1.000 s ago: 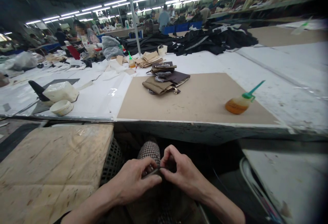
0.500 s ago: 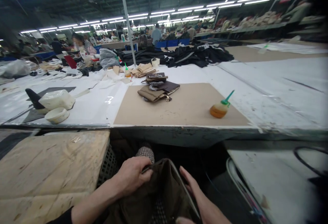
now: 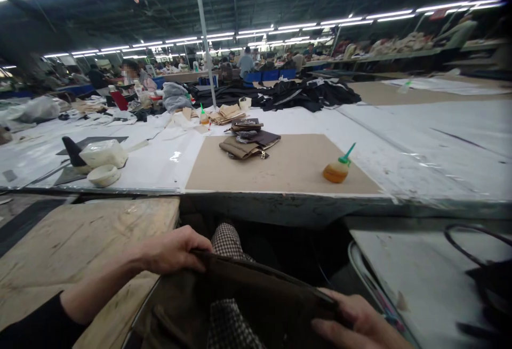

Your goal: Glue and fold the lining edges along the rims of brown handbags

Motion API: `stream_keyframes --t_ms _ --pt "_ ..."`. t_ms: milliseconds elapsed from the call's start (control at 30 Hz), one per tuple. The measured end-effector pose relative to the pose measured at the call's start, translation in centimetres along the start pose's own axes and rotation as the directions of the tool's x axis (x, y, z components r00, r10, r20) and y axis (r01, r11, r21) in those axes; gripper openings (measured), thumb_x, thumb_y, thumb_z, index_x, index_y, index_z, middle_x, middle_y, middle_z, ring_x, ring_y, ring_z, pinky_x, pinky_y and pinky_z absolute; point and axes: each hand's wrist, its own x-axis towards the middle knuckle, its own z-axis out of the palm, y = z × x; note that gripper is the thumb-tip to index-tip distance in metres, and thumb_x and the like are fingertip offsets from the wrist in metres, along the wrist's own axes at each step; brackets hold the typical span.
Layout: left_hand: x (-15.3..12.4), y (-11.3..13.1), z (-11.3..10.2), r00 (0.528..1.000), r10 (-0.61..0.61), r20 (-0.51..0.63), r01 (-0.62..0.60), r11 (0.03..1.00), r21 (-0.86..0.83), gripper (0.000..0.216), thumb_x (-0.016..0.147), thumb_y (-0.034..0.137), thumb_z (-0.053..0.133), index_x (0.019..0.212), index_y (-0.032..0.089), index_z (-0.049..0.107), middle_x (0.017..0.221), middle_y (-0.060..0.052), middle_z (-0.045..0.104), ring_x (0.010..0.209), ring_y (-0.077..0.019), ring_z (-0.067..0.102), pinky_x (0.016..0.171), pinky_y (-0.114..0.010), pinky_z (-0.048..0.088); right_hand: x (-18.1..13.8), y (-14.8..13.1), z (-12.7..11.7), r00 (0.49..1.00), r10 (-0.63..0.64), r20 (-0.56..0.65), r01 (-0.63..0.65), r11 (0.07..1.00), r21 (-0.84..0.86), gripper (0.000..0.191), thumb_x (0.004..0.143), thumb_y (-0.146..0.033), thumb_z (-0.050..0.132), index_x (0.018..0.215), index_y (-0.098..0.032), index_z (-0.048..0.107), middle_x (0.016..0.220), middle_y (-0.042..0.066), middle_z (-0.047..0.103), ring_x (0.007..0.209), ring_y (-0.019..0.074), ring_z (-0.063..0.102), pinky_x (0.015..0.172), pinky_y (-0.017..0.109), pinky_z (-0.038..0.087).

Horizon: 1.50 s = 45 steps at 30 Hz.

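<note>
A dark brown fabric bag piece (image 3: 272, 287) with a narrow stiff edge is spread across my lap. My left hand (image 3: 176, 250) pinches its upper left corner between thumb and fingers. At the right end of the same edge, my right hand (image 3: 356, 314) grips the fabric, with the thumb on the near side. The edge runs nearly straight between both hands, sloping down to the right. Checkered cloth (image 3: 230, 240) over a knee shows behind it, and more of that pattern appears below the edge. The lower part of the piece leaves the frame.
Ahead, a worktable holds a brown sheet (image 3: 296, 173) with stacked brown pieces (image 3: 250, 144) and a glue bottle (image 3: 336, 172). A white block (image 3: 103, 153) and small bowl (image 3: 104, 176) stand left. Side surfaces flank me: a stained board (image 3: 120, 226) and a pale tabletop (image 3: 432, 274).
My hands have moved apart, the left one leftward and the right one rightward. The bag piece's edge, earlier peaked and folded, is now stretched out between them. The view has shifted slightly.
</note>
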Motion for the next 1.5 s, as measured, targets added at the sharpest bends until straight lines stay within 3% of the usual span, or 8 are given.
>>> stream_keyframes --t_ms 133,400,633,733,900,1000,1233,1500 --pt "-1.3 -2.0 1.0 0.976 -0.098 0.195 0.115 0.99 -0.08 0.027 0.075 0.029 0.072 0.1 0.021 0.075 0.085 0.003 0.072 0.076 -0.018 0.063 0.06 -0.02 0.044 2.0 2.2 0.1 0.995 -0.006 0.095 0.003 0.999 0.033 0.027 0.087 -0.038 0.066 0.107 -0.02 0.074 0.097 0.003 0.072 0.093 0.025 0.064 0.083 0.03 0.052" --pt "-0.5 -0.2 1.9 0.995 0.025 0.092 -0.021 0.999 -0.049 0.082 0.069 0.029 0.082 0.141 0.039 0.045 0.129 0.003 0.063 0.114 -0.0242 0.06 0.094 -0.03 0.046 2.9 1.8 0.0 0.994 0.043 0.105 -0.044 0.999 0.006 0.05 0.089 -0.033 0.066 0.137 -0.026 0.056 0.134 0.005 0.063 0.125 0.0278 0.056 0.108 0.039 0.044" --pt "0.8 1.7 2.4 0.996 0.091 -0.008 -0.089 0.987 0.136 0.031 0.091 0.035 0.067 0.12 0.032 0.058 0.107 0.004 0.068 0.095 -0.0173 0.063 0.079 -0.023 0.044 3.6 2.0 1.0 0.998 -0.005 -0.066 -0.001 0.996 -0.091 0.045 0.093 -0.042 0.061 0.136 -0.03 0.055 0.137 0.006 0.061 0.125 0.028 0.057 0.107 0.041 0.046" --pt "1.2 1.4 2.7 0.987 0.163 0.007 -0.161 0.965 0.208 0.012 0.094 0.028 0.062 0.106 0.028 0.064 0.102 0.004 0.067 0.093 -0.0153 0.063 0.078 -0.021 0.043 4.2 2.3 1.9 0.982 -0.144 -0.125 0.113 0.967 -0.229 0.037 0.096 -0.038 0.058 0.131 -0.031 0.058 0.139 0.006 0.059 0.128 0.027 0.055 0.11 0.042 0.045" --pt "1.5 0.7 2.6 0.978 0.203 0.049 -0.208 0.967 0.149 0.009 0.094 0.025 0.063 0.099 0.028 0.07 0.111 0.004 0.066 0.101 -0.0148 0.062 0.085 -0.02 0.043 5.1 1.7 2.4 0.88 -0.46 -0.116 0.31 0.743 -0.593 0.024 0.095 -0.024 0.059 0.117 -0.03 0.065 0.141 0.006 0.057 0.131 0.0263 0.051 0.11 0.046 0.045" --pt "1.7 0.7 2.5 0.982 0.187 0.04 -0.19 0.974 0.12 0.008 0.092 0.025 0.066 0.097 0.028 0.071 0.112 0.005 0.066 0.102 -0.0146 0.062 0.087 -0.019 0.043 5.6 0.8 2.6 0.84 -0.541 -0.046 0.339 0.589 -0.733 0.026 0.093 -0.019 0.06 0.117 -0.027 0.066 0.137 0.008 0.059 0.128 0.0279 0.053 0.106 0.049 0.048" --pt "1.8 0.6 2.6 0.979 0.201 0.032 -0.204 0.971 0.121 0.008 0.09 0.023 0.068 0.094 0.029 0.072 0.113 0.005 0.066 0.103 -0.0154 0.062 0.088 -0.021 0.044 6.8 -0.2 3.7 0.847 -0.532 -0.015 0.308 0.513 -0.801 0.031 0.091 -0.011 0.055 0.118 -0.023 0.065 0.127 0.009 0.065 0.118 0.0278 0.058 0.099 0.047 0.052" --pt "1.8 0.2 2.7 0.977 0.212 0.012 -0.212 0.968 0.136 0.006 0.092 0.029 0.066 0.094 0.029 0.072 0.112 0.004 0.067 0.101 -0.0167 0.063 0.088 -0.023 0.045 8.5 -1.9 5.2 0.945 -0.327 0.025 0.205 0.528 -0.824 0.03 0.081 -0.009 0.063 0.106 -0.025 0.067 0.123 0.005 0.065 0.106 0.0291 0.059 0.088 0.045 0.049"
